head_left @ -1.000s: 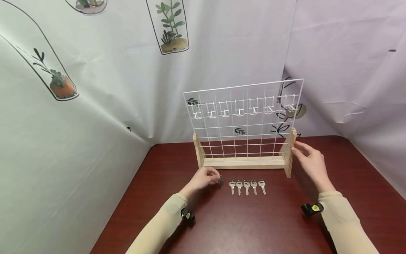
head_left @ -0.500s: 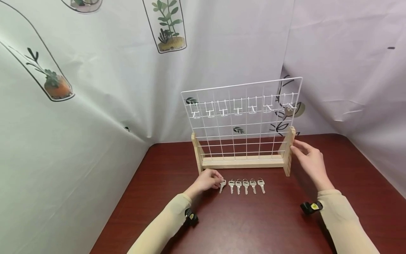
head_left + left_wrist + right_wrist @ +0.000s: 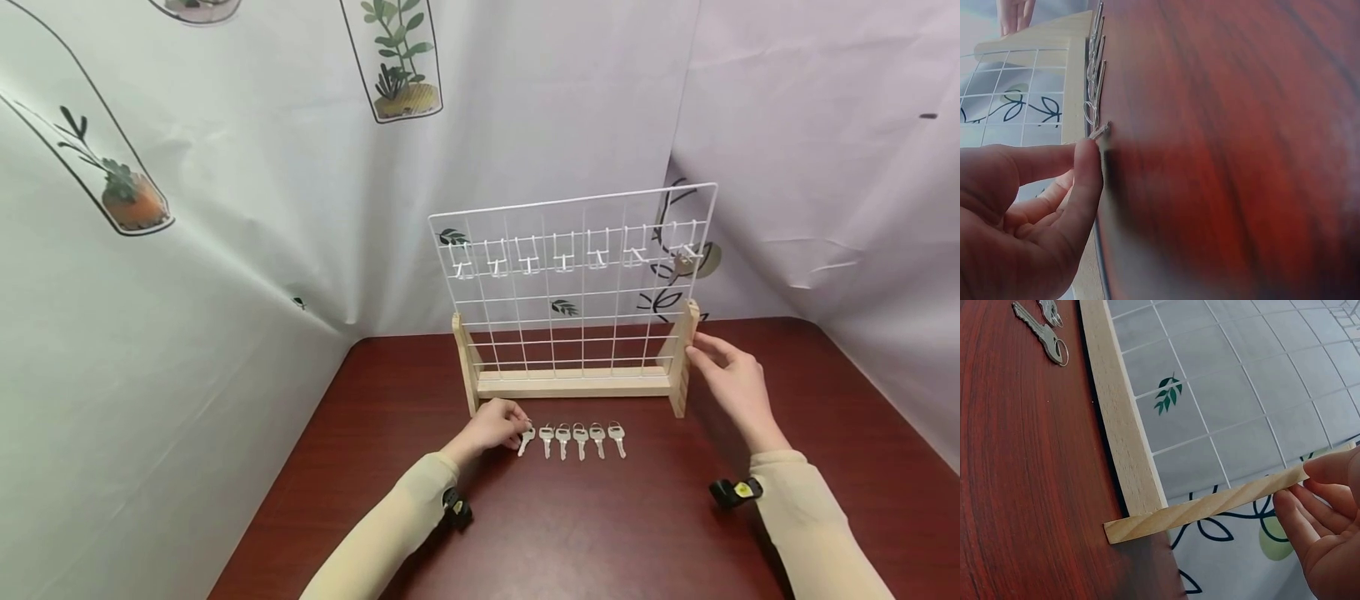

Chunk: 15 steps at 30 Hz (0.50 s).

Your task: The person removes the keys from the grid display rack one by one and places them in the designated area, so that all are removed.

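Note:
With thumb and fingertips my left hand (image 3: 491, 425) pinches the ring end of a small silver key (image 3: 527, 440) at the left end of a row on the table. Its blade points toward me. To its right, several similar keys (image 3: 581, 442) with rings lie side by side. My right hand (image 3: 735, 383) holds the edge of the right wooden upright (image 3: 1210, 503) between thumb and fingers. That upright is part of a rack with a white wire grid (image 3: 573, 201) and a wooden base bar (image 3: 573, 385). Several white hooks (image 3: 563, 265) hang in a line across the grid.
Under everything is a dark red wooden table (image 3: 570, 517). A pale curtain (image 3: 555, 108) with printed plants hangs behind and beside it. Near the rightmost hook, a small greyish shape is hard to tell from the print.
My left hand has moved slightly right, bringing the key beside the row, where more of it shows. During the last half second it barely moves. My right hand stays on the upright.

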Available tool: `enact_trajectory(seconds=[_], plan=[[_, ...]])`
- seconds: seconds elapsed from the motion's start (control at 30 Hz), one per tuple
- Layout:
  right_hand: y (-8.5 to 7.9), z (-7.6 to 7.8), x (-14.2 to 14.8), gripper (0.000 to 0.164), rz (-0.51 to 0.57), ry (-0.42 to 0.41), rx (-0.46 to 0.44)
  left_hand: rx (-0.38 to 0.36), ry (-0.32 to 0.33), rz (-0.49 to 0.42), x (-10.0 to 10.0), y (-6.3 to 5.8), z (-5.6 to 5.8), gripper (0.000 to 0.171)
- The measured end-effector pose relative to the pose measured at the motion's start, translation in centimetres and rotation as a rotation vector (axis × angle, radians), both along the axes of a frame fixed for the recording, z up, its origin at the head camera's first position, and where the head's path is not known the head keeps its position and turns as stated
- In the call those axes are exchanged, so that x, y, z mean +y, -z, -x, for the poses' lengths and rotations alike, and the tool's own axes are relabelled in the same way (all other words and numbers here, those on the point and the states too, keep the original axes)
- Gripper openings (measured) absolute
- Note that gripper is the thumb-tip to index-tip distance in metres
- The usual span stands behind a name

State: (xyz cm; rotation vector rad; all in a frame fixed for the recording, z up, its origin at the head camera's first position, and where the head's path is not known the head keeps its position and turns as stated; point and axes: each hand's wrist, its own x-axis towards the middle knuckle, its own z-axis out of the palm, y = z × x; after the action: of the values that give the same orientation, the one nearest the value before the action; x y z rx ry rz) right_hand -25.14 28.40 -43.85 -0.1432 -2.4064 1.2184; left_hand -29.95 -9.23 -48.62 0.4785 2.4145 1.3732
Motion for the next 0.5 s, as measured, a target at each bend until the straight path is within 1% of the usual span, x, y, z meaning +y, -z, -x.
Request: enact_trajectory(seconds=[0.2, 0.5], plan=[[0.03, 0.17, -0.03, 0.054, 0.004, -0.003, -0.005, -0.074, -0.009, -0.052, 0.13, -0.05, 0.27, 0.007], [0.1, 0.17, -0.04, 0.052, -0.003, 0.001, 0.01, -0.127, -0.024, -0.083, 0.38, 0.16, 0.5, 0.008]])
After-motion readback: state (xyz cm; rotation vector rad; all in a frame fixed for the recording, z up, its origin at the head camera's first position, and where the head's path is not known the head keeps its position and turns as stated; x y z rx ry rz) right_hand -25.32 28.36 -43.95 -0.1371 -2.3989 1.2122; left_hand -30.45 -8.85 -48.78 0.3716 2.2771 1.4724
